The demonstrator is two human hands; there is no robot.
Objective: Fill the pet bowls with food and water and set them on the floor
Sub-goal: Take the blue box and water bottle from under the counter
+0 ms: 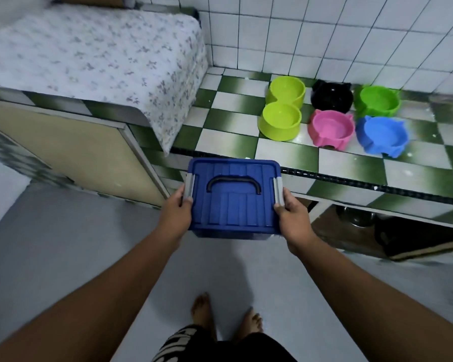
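Note:
I carry a blue lidded plastic box with a black handle and grey side clips in front of me, above the grey floor. My left hand grips its left side at the clip, and my right hand grips its right side. On the green-and-white checkered counter stand several pet bowls: a lime double bowl, a black bowl, a green bowl, a pink bowl and a blue bowl. All the bowls look empty.
A floral cloth covers the raised counter part at left, above a beige cabinet door. White tiled wall stands behind. A metal pot sits in the dark space under the counter. My bare feet are on the grey floor.

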